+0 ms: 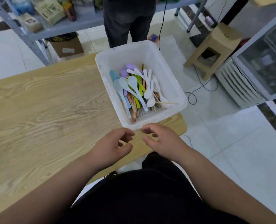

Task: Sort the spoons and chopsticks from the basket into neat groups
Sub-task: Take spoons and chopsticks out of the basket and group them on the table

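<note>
A white plastic basket (169, 81) stands on the right end of the wooden table (45, 102). Inside lies a mixed pile of plastic spoons (134, 84) in white, pale blue, purple and yellow-green, on top of wrapped and bare wooden chopsticks (166, 103). My left hand (111, 147) and my right hand (161, 139) hover side by side just in front of the basket's near rim. Both have loosely curled fingers and hold nothing.
A person in dark trousers (127, 21) stands behind the table. A metal shelf (37, 29) with boxes is at the back left, a cardboard box (67, 47) beneath it. A beige stool (213, 49), cables and a glass-fronted cabinet (260, 68) are on the right.
</note>
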`<move>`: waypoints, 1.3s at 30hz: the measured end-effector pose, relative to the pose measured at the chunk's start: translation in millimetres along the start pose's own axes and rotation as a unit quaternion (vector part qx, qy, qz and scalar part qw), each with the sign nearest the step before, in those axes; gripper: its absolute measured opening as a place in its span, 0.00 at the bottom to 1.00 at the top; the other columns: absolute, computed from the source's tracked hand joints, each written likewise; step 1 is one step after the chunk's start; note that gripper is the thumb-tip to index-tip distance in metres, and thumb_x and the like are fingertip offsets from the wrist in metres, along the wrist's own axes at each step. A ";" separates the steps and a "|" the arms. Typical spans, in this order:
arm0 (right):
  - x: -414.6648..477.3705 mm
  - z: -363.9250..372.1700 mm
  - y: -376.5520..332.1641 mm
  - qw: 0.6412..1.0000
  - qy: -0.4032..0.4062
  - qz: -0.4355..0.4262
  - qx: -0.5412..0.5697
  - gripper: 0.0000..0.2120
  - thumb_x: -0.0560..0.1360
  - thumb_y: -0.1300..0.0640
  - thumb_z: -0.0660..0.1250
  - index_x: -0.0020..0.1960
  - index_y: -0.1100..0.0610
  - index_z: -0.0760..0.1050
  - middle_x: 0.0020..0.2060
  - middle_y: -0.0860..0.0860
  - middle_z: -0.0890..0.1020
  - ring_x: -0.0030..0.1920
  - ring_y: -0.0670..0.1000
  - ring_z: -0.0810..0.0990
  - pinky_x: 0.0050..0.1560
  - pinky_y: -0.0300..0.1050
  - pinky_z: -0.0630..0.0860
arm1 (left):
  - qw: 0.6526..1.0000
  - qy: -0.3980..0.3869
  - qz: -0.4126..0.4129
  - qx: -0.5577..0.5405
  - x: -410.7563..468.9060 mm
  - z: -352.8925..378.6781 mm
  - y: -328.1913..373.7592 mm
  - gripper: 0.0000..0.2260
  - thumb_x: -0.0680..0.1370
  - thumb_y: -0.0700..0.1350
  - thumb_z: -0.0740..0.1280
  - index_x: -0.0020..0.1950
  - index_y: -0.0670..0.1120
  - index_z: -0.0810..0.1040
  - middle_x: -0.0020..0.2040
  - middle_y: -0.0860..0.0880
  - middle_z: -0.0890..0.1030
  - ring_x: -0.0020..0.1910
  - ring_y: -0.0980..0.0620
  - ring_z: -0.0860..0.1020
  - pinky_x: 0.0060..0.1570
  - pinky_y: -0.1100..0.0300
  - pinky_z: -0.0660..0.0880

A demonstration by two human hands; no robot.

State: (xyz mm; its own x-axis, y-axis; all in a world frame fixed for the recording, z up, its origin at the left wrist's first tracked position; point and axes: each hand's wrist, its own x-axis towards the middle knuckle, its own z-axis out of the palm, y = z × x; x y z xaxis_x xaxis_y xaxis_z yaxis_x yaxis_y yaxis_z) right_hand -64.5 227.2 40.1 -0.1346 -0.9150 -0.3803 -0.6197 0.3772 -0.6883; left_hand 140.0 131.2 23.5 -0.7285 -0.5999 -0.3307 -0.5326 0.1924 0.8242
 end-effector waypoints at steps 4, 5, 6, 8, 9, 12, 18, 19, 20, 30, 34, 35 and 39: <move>42.0 -31.2 24.4 0.997 -0.062 -0.042 -0.029 0.14 0.79 0.48 0.66 0.64 0.45 0.75 0.58 0.39 0.79 0.59 0.36 0.75 0.62 0.41 0.75 | 0.997 0.060 -0.034 -0.018 38.0 2.8 20.6 0.13 0.77 0.44 0.70 0.59 0.56 0.77 0.51 0.58 0.80 0.52 0.62 0.79 0.52 0.63 0.77; 56.1 -42.2 29.9 0.995 -0.080 -0.056 -0.038 0.13 0.79 0.48 0.66 0.64 0.45 0.75 0.58 0.39 0.79 0.59 0.37 0.76 0.62 0.42 0.75 | 0.995 0.087 -0.046 -0.028 47.6 3.0 28.6 0.12 0.77 0.44 0.70 0.59 0.56 0.77 0.51 0.58 0.80 0.52 0.63 0.79 0.50 0.65 0.76; 69.7 -53.2 34.9 0.992 -0.096 -0.071 -0.046 0.13 0.79 0.48 0.66 0.63 0.45 0.76 0.57 0.39 0.79 0.58 0.37 0.76 0.61 0.43 0.76 | 0.991 0.115 -0.061 -0.040 55.9 3.2 38.3 0.12 0.77 0.43 0.70 0.58 0.55 0.77 0.50 0.57 0.80 0.51 0.64 0.79 0.49 0.67 0.76; 95.5 -75.6 43.9 0.988 -0.119 -0.092 -0.049 0.12 0.80 0.48 0.65 0.62 0.45 0.76 0.56 0.40 0.79 0.58 0.38 0.76 0.60 0.44 0.76 | 0.978 0.173 -0.092 -0.068 69.1 5.4 56.1 0.11 0.78 0.40 0.69 0.57 0.52 0.78 0.49 0.56 0.81 0.49 0.65 0.78 0.45 0.72 0.74; 108.9 -86.2 47.9 0.985 -0.130 -0.098 -0.050 0.12 0.80 0.48 0.65 0.63 0.46 0.76 0.56 0.40 0.79 0.57 0.38 0.77 0.60 0.44 0.76 | 0.972 0.197 -0.106 -0.077 74.6 7.1 63.1 0.11 0.78 0.39 0.69 0.57 0.51 0.79 0.49 0.56 0.81 0.48 0.65 0.78 0.44 0.73 0.73; 148.4 -112.0 57.2 0.980 -0.150 -0.111 -0.061 0.12 0.80 0.49 0.65 0.63 0.48 0.76 0.55 0.41 0.80 0.54 0.38 0.77 0.57 0.42 0.77 | 0.960 0.224 -0.143 -0.088 91.4 13.3 79.4 0.11 0.78 0.40 0.69 0.58 0.50 0.79 0.49 0.55 0.81 0.48 0.65 0.78 0.43 0.73 0.73; 206.0 -115.7 67.9 0.973 -0.164 -0.090 -0.137 0.19 0.80 0.48 0.63 0.69 0.53 0.72 0.57 0.48 0.79 0.55 0.50 0.78 0.56 0.52 0.77 | 0.931 0.272 -0.234 -0.063 137.5 34.7 68.8 0.12 0.78 0.43 0.67 0.61 0.50 0.76 0.52 0.55 0.79 0.49 0.59 0.79 0.50 0.60 0.77; 213.5 -110.6 68.3 0.972 -0.156 -0.086 -0.154 0.20 0.79 0.48 0.63 0.68 0.54 0.72 0.56 0.50 0.79 0.56 0.52 0.78 0.55 0.53 0.77 | 0.924 0.275 -0.254 -0.071 144.6 36.9 64.8 0.12 0.78 0.43 0.67 0.62 0.50 0.76 0.53 0.54 0.79 0.48 0.58 0.79 0.46 0.61 0.77; 221.2 -104.0 68.8 0.969 -0.147 -0.089 -0.176 0.19 0.78 0.48 0.63 0.66 0.55 0.72 0.55 0.52 0.79 0.55 0.55 0.78 0.54 0.52 0.77 | 0.917 0.278 -0.272 -0.086 151.5 37.7 60.6 0.13 0.78 0.43 0.66 0.63 0.50 0.75 0.54 0.53 0.79 0.48 0.58 0.79 0.41 0.64 0.76; 256.0 -43.9 59.1 0.949 -0.081 -0.052 -0.300 0.24 0.77 0.43 0.67 0.63 0.60 0.71 0.62 0.59 0.71 0.65 0.61 0.67 0.60 0.53 0.69 | 0.896 0.211 -0.391 0.014 221.7 15.1 25.0 0.14 0.82 0.40 0.56 0.66 0.37 0.70 0.65 0.39 0.72 0.54 0.49 0.74 0.50 0.58 0.67; 259.4 -33.5 58.5 0.958 -0.085 -0.034 -0.271 0.15 0.79 0.52 0.65 0.61 0.60 0.73 0.58 0.59 0.75 0.60 0.62 0.73 0.57 0.52 0.70 | 0.920 0.134 -0.340 0.141 233.3 22.9 0.3 0.20 0.82 0.42 0.57 0.72 0.35 0.65 0.68 0.39 0.70 0.63 0.45 0.72 0.58 0.59 0.69; 259.1 -32.6 58.2 0.959 -0.079 -0.031 -0.272 0.13 0.78 0.55 0.65 0.60 0.59 0.74 0.56 0.59 0.76 0.59 0.62 0.75 0.55 0.52 0.72 | 0.920 0.146 -0.351 0.100 233.4 22.3 1.1 0.20 0.82 0.41 0.58 0.72 0.34 0.63 0.67 0.39 0.69 0.63 0.45 0.72 0.59 0.59 0.70; 257.6 -28.4 57.5 0.956 -0.073 -0.024 -0.283 0.09 0.78 0.59 0.63 0.57 0.59 0.75 0.54 0.58 0.78 0.56 0.62 0.77 0.50 0.51 0.73 | 0.896 0.200 -0.397 -0.007 235.9 22.9 7.4 0.22 0.82 0.39 0.60 0.72 0.32 0.58 0.67 0.37 0.67 0.64 0.43 0.73 0.61 0.56 0.71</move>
State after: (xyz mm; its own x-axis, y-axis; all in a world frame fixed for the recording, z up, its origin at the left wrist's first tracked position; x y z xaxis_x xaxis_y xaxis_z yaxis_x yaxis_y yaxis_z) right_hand -156.8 9.1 -79.9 -0.0114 -0.8845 -0.4663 -0.9475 0.1586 -0.2778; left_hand -45.7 8.9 -58.9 0.0915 -0.7737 -0.6269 -0.8069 -0.4265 0.4086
